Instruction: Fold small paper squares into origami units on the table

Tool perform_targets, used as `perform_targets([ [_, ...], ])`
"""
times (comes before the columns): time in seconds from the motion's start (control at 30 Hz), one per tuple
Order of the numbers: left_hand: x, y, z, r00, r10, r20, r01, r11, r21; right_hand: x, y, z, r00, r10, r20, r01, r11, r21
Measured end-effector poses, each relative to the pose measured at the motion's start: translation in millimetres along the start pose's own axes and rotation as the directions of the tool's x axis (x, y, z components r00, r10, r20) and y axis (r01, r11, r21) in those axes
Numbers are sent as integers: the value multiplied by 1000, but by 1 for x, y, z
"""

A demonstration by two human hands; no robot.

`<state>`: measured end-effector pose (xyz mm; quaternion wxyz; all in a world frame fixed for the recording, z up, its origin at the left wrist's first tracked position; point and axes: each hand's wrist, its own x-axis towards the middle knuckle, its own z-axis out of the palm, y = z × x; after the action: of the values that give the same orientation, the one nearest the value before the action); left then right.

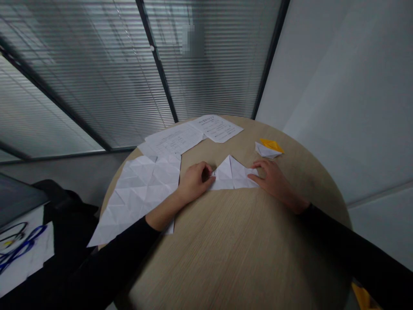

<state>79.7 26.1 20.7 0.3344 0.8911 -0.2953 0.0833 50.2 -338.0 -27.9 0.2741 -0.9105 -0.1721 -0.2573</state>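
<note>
A white folded paper [230, 174] lies on the round wooden table [219, 241], with a pointed peak at its middle and a low flap on each side. My left hand [195, 181] pinches the left end of it between thumb and fingers. At the other end, my right hand [269, 176] grips the right flap, thumb near the lower edge and fingers above. Just beyond my right hand sit two small folded paper boats, one white [266, 150] and one yellow [272, 145].
Creased white paper [138, 193] spreads under and left of my left forearm. Printed sheets [193, 133] lie at the table's far edge. Beyond stands a glass partition with blinds [209, 73]; a white wall [348, 86] rises at right. Blue cords [22, 247] lie on papers at far left.
</note>
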Motion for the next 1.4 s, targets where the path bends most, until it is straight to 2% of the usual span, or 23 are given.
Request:
perform_targets([
  [0.17, 0, 4, -2, 995, 86, 47, -86, 996, 13, 1, -6, -3, 1000, 27, 4, -27, 999, 30],
  [0.3, -1, 7, -7, 972, 203, 115, -212, 974, 74, 3, -13, -12, 994, -69, 83, 67, 997, 31],
  [0.4, -3, 9, -12, 949, 278, 151, -295, 950, 106, 4, -16, -22, 973, -148, 176, 137, 988, 75],
  [0.53, -2, 10, -15, 929, 318, 190, -338, 937, 87, 3, -13, -36, 938, -216, 270, 183, 973, 142],
  [0.67, 1, 9, -16, 930, 309, 199, -334, 937, 105, 2, -7, -40, 932, -235, 275, 205, 970, 133],
  [0.8, 3, 8, -15, 948, 262, 180, -289, 947, 141, 2, 1, -29, 961, -173, 216, 157, 984, 90],
  [0.93, 3, 4, -11, 985, 127, 118, -140, 984, 109, 2, 10, -13, 991, -24, 131, 9, 993, 116],
  [1.0, 3, 2, -9, 996, 51, 72, -59, 993, 103, 2, 12, -7, 993, 1, 117, -17, 990, 138],
  [1.07, 2, -1, -6, 999, 24, 31, -28, 992, 123, 1, 12, -5, 994, -13, 112, -3, 990, 144],
  [1.17, 1, -5, -4, 998, 57, 6, -57, 988, 146, 1, 7, -6, 988, -35, 153, 12, 989, 150],
  [1.3, 1, -9, 0, 993, 108, 48, -112, 991, 77, 2, 2, -8, 970, -50, 238, 4, 982, 190],
  [1.4, 4, -14, 2, 993, 110, 50, -110, 994, -2, 3, 2, -6, 974, -41, 221, -15, 969, 248],
])
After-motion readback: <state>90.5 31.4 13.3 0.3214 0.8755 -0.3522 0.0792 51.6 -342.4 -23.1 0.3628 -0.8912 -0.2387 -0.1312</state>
